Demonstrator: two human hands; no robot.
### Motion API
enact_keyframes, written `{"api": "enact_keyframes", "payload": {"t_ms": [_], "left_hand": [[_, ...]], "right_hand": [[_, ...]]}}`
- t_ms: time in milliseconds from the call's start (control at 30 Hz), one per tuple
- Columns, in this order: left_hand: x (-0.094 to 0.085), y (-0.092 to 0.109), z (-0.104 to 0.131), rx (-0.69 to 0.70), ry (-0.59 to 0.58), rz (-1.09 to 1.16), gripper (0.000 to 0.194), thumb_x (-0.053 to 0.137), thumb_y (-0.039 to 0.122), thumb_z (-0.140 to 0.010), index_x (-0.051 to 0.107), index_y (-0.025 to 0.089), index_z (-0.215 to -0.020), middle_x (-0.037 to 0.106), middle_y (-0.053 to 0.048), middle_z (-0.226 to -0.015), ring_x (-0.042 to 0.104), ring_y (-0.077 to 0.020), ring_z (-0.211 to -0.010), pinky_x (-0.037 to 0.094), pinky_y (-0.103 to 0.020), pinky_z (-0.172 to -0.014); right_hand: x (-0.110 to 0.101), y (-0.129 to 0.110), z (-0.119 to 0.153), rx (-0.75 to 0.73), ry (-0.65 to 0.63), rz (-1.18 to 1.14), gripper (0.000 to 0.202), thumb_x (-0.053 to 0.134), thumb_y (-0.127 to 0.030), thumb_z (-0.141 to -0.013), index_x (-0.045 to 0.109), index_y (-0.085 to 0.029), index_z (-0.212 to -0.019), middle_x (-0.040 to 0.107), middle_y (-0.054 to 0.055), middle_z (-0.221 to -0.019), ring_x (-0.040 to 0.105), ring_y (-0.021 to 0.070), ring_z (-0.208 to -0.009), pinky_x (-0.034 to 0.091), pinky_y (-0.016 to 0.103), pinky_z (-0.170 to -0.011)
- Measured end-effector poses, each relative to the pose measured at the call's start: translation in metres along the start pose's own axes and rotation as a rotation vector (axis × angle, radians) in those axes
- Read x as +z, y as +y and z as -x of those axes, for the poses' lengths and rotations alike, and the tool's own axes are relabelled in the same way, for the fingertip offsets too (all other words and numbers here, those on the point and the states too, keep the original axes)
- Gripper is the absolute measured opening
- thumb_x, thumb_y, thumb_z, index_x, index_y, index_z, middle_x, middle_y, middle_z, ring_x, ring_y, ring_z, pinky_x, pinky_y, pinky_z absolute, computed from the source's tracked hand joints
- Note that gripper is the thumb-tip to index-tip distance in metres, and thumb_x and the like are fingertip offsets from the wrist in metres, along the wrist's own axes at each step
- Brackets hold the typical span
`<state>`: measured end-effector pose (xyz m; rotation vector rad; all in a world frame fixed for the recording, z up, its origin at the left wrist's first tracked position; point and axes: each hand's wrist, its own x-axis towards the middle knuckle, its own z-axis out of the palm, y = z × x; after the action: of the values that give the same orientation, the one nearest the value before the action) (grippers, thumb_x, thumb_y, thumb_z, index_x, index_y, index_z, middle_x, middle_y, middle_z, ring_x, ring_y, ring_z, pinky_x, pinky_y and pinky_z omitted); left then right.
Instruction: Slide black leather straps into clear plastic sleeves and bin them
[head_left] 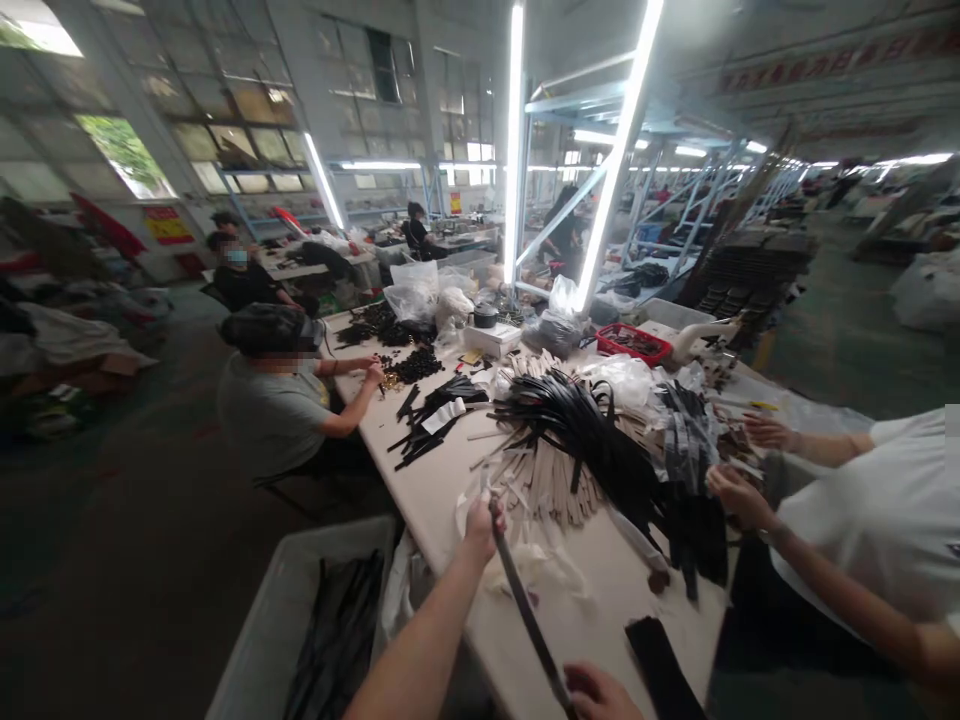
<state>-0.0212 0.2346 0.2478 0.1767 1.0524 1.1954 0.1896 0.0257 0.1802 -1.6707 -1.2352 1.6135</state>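
A long, narrow dark strap (529, 606) runs slantwise over the near part of the table, its flat side toward me. Near its far end, my left hand (484, 525) is closed around it. My right hand (600, 692), partly cut off by the bottom edge, has its fingers curled at the strap's near end. Beyond my left hand lies a big heap of black straps (562, 415) over a fan of pale strips (559, 490). Crumpled whitish sheeting (544, 572) lies beside the strap. A wide black piece (661, 665) rests right of my right hand.
A grey bin (274, 590) with black strips stands left of the table (420, 490). One co-worker (274, 410) sits left by small black parts (420, 365); another in white (862, 510) works at right. Farther back are a red basket (634, 343) and light tubes.
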Motion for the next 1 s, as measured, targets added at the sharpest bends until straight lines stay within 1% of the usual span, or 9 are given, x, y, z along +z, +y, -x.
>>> {"api": "enact_keyframes", "payload": {"t_ms": [67, 133, 233, 333, 433, 567, 700, 800, 1000], "left_hand": [[0.011, -0.011, 0.026, 0.054, -0.123, -0.073, 0.021, 0.059, 0.039, -0.087, 0.055, 0.019, -0.091, 0.051, 0.005, -0.059, 0.036, -0.0052, -0.036, 0.026, -0.017, -0.037], [0.021, -0.028, 0.057, 0.118, -0.269, -0.199, 0.027, 0.06, 0.045, -0.087, 0.056, 0.019, -0.093, 0.053, 0.004, -0.061, 0.038, -0.0058, -0.038, 0.027, -0.017, -0.037], [0.028, -0.051, 0.096, 0.161, -0.434, -0.402, 0.032, 0.057, 0.05, -0.09, 0.056, 0.019, -0.092, 0.054, 0.004, -0.06, 0.041, -0.007, -0.04, 0.029, -0.019, -0.038], [0.029, -0.063, 0.114, 0.143, -0.502, -0.527, 0.033, 0.054, 0.051, -0.092, 0.055, 0.018, -0.088, 0.054, 0.003, -0.059, 0.043, -0.0076, -0.04, 0.029, -0.02, -0.038], [0.039, -0.053, 0.114, 0.135, -0.533, -0.553, 0.031, 0.057, 0.048, -0.091, 0.057, 0.018, -0.094, 0.059, 0.001, -0.064, 0.052, -0.0105, -0.045, 0.038, -0.022, -0.044], [0.079, -0.016, 0.095, 0.229, -0.587, -0.473, 0.035, 0.057, 0.047, -0.091, 0.059, 0.016, -0.109, 0.069, -0.006, -0.083, 0.067, -0.0185, -0.069, 0.052, -0.03, -0.066], [0.099, -0.008, 0.073, 0.298, -0.618, -0.571, 0.026, 0.061, 0.042, -0.09, 0.064, 0.016, -0.094, 0.067, -0.005, -0.076, 0.064, -0.0185, -0.068, 0.051, -0.03, -0.069], [0.079, -0.035, 0.069, 0.264, -0.63, -0.637, 0.021, 0.061, 0.037, -0.089, 0.065, 0.017, -0.085, 0.068, -0.005, -0.074, 0.063, -0.0187, -0.069, 0.051, -0.031, -0.072], [0.021, -0.089, 0.07, 0.086, -0.408, -0.664, 0.006, 0.068, 0.024, -0.081, 0.068, 0.02, -0.077, 0.072, -0.006, -0.081, 0.063, -0.0216, -0.08, 0.048, -0.028, -0.071]], "right_hand": [[-0.015, -0.047, -0.011, 0.002, 0.025, -0.247, 0.055, 0.068, -0.066, -0.062, 0.072, -0.025, -0.099, 0.074, 0.015, -0.108, 0.07, 0.0343, -0.101, 0.052, 0.044, -0.086], [-0.034, -0.112, -0.024, -0.089, 0.052, -0.432, 0.064, 0.059, -0.07, -0.075, 0.065, -0.022, -0.118, 0.07, 0.015, -0.119, 0.068, 0.0301, -0.109, 0.05, 0.042, -0.092], [-0.068, -0.205, -0.051, -0.23, 0.011, -0.567, 0.064, 0.058, -0.07, -0.081, 0.062, -0.018, -0.118, 0.071, 0.016, -0.116, 0.069, 0.026, -0.102, 0.051, 0.038, -0.087], [-0.094, -0.257, -0.069, -0.34, -0.036, -0.519, 0.058, 0.063, -0.065, -0.081, 0.064, -0.017, -0.113, 0.074, 0.012, -0.101, 0.071, 0.0215, -0.086, 0.051, 0.033, -0.078], [-0.099, -0.268, -0.072, -0.438, -0.046, -0.399, 0.051, 0.069, -0.059, -0.079, 0.069, -0.012, -0.1, 0.074, 0.009, -0.09, 0.069, 0.0182, -0.081, 0.051, 0.031, -0.077], [-0.09, -0.262, -0.067, -0.482, -0.028, -0.305, 0.048, 0.069, -0.055, -0.08, 0.073, -0.009, -0.093, 0.07, 0.004, -0.076, 0.063, 0.0142, -0.069, 0.049, 0.026, -0.07], [-0.098, -0.275, -0.065, -0.559, 0.078, -0.194, 0.048, 0.064, -0.055, -0.084, 0.075, -0.01, -0.093, 0.064, 0.001, -0.066, 0.053, 0.0117, -0.057, 0.042, 0.023, -0.056], [-0.116, -0.29, -0.065, -0.659, 0.237, -0.07, 0.045, 0.064, -0.053, -0.085, 0.075, -0.009, -0.089, 0.062, 0.0, -0.067, 0.05, 0.011, -0.06, 0.038, 0.021, -0.057], [-0.13, -0.295, -0.06, -0.638, 0.322, -0.047, 0.045, 0.061, -0.052, -0.089, 0.075, -0.01, -0.093, 0.047, -0.005, -0.051, 0.039, 0.0079, -0.046, 0.026, 0.021, -0.046]]}}
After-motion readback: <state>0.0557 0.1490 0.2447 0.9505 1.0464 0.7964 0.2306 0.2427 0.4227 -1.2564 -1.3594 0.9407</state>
